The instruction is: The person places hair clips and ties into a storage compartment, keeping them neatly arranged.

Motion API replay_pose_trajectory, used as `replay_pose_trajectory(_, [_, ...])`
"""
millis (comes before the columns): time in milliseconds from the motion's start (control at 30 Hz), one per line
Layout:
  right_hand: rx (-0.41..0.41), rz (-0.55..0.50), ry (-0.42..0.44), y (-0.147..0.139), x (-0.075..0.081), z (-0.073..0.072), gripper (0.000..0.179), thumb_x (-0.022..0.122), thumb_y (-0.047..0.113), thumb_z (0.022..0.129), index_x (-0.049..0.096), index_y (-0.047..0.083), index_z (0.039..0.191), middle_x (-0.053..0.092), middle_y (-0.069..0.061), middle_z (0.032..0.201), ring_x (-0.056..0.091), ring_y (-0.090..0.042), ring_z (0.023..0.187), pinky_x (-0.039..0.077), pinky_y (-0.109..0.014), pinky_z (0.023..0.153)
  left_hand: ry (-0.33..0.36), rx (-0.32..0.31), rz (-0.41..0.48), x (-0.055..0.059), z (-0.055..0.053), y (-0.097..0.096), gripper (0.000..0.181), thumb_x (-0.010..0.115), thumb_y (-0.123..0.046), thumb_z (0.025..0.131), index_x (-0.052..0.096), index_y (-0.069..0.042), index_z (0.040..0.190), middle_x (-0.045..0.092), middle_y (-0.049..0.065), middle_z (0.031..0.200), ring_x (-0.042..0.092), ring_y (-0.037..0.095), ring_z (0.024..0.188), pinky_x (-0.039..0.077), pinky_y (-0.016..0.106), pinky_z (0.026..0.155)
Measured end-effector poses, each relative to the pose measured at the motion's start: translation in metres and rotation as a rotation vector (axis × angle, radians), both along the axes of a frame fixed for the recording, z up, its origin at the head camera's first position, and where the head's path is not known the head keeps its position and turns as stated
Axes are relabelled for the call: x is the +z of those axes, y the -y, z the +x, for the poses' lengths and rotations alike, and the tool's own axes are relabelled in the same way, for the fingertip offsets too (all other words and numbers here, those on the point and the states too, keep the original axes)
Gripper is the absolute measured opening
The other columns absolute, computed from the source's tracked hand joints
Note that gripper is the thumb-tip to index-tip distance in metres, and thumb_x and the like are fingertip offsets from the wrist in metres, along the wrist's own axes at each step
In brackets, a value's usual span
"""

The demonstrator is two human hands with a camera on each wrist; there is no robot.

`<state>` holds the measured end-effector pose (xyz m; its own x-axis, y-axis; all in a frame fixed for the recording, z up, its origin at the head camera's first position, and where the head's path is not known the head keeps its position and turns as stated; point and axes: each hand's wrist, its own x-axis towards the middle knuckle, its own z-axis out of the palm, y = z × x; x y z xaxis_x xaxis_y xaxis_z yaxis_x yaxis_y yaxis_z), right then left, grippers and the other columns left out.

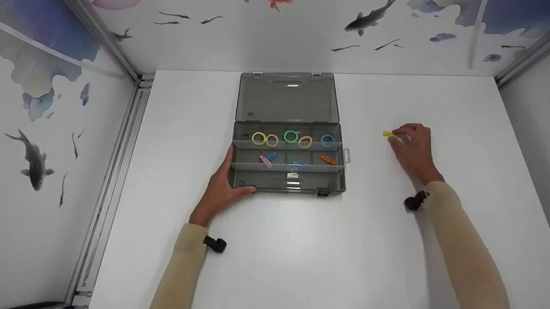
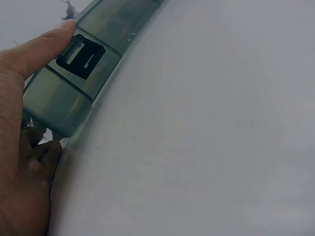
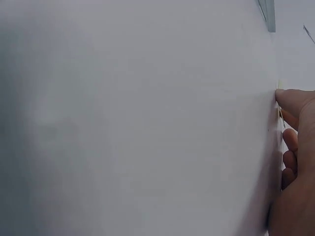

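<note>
A grey see-through compartment box (image 1: 285,179) lies on the table with its lid (image 1: 288,98) folded back. My left hand (image 1: 219,187) grips its front left corner, thumb along the front edge and fingers at the left side. Between thumb and fingertips, my right hand (image 1: 414,145) pinches a yellow hair clip (image 1: 389,134) to the right of the box. In the right wrist view, only a sliver of the clip shows past the thumb. Hair clips in pink (image 1: 265,161), blue (image 1: 271,156) and orange (image 1: 328,160) lie in the box's middle row.
The back row of the box holds several rings, among them a yellow ring (image 1: 259,138), a green ring (image 1: 291,136) and a blue ring (image 1: 327,141). The white table (image 1: 297,268) is bounded by printed panels at the back and sides, with a metal frame (image 1: 113,179) at left.
</note>
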<state>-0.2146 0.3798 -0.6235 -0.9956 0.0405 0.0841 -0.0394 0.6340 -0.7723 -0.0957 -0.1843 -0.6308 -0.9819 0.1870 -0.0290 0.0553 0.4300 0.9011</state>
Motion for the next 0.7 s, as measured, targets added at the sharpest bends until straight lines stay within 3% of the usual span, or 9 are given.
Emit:
replay_pose_trajectory(533, [0.012,0.008,-0.044,0.0023,-0.0004,0.0020,0.019,0.076,0.012,0.106,0.080,-0.005,0.111,0.057,-0.018,0.132,0.040,-0.035,0.133,0.030,-0.056,0.114,-0.008,-0.009,0.016,-0.0005,-0.0012,0.0007,0.134,0.097,-0.049,0.085,0.003,-0.032,0.179,0.014,0.008,0.184,0.016,0.033,0.169,0.019,0.056,0.135])
replay_pose_trajectory(700, [0.014,0.030,-0.052,0.0040,-0.0019,0.0008,0.017,0.075,0.011,0.106,0.078,-0.006,0.107,0.058,-0.019,0.134,0.041,-0.038,0.134,0.022,-0.061,0.118,0.002,-0.001,0.004,0.0002,-0.0009,0.0003,0.135,0.097,-0.047,0.085,0.003,-0.032,0.179,0.014,0.009,0.184,0.016,0.034,0.169,0.019,0.057,0.135])
